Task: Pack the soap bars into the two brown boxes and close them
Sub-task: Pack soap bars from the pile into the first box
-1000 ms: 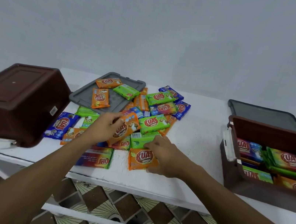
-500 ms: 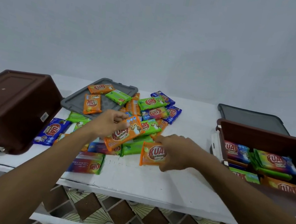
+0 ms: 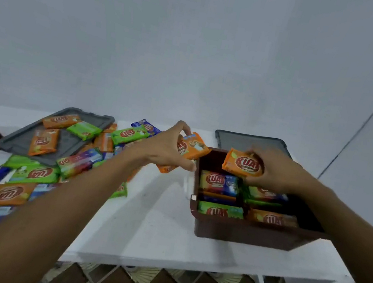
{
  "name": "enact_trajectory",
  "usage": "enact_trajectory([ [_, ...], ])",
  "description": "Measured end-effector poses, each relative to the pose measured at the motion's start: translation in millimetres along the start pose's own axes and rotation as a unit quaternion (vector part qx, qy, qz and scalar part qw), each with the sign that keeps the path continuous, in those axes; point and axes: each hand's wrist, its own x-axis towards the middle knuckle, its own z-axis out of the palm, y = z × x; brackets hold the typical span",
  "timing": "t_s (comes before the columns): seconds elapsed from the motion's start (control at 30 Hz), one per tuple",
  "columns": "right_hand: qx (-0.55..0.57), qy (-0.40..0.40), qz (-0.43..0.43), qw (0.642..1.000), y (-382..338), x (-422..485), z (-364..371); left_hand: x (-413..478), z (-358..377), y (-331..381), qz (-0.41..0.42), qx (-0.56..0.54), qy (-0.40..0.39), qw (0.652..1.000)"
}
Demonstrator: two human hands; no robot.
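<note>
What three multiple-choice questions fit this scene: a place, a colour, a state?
1. Where is the bar held by the right hand, relative to the open brown box? A above it; B under it; C far left of it.
2. Both held bars' wrappers are: A blue; B green; C orange.
3. That box is: A closed; B open, holding bars; C open, empty.
1 A: the right hand holds it over the box. 2 C: the left hand also holds an orange bar. 3 B: wrapped bars lie inside.
</note>
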Motion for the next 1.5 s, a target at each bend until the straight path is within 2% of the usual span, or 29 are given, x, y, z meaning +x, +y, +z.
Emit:
enact_trajectory([
  [0.1,-0.049,-0.017,-0.003,0.999,41.0,-3.8,11.7,23.1,29.9,36.2,0.067,0.136,0.004,0.988],
  [0.17,-0.124,-0.01,-0.026,0.992,64.2,-4.3,21.9,37.3,53.4,50.8,0.108,0.212,-0.014,0.971],
  [0.27,-0.232,0.012,-0.065,0.97,93.6,-3.9,34.2,57.9,88.8,58.9,0.141,0.354,-0.029,0.924],
  [0.33,-0.249,0.009,-0.077,0.965,102.7,-2.6,36.2,66.2,106.6,55.0,0.146,0.428,-0.026,0.891],
  [0.47,-0.222,-0.017,-0.095,0.97,102.9,1.9,34.9,67.3,119.9,44.1,0.149,0.486,-0.013,0.861],
  [0.57,-0.202,-0.024,-0.095,0.974,100.4,6.0,31.1,65.8,119.8,45.9,0.141,0.484,-0.026,0.863],
  [0.77,-0.238,-0.016,-0.095,0.967,99.4,8.1,34.7,64.6,122.8,48.6,0.113,0.486,-0.039,0.866],
  [1.1,-0.18,0.001,-0.068,0.981,103.6,8.4,37.6,68.3,123.8,47.4,0.096,0.491,-0.033,0.865],
  [1.27,-0.182,-0.054,-0.079,0.979,102.4,9.9,36.3,68.0,109.1,45.7,0.1,0.485,-0.058,0.867],
  [1.37,-0.144,-0.084,-0.087,0.982,99.2,12.8,27.8,54.9,94.1,33.2,0.115,0.386,-0.086,0.911],
  [1.43,-0.113,-0.081,-0.107,0.984,92.7,16.2,23.4,41.6,85.8,21.0,0.143,0.29,-0.032,0.946],
  [1.5,-0.086,-0.07,-0.126,0.986,79.4,20.2,23.3,30.0,77.6,5.3,0.155,0.22,0.056,0.961],
])
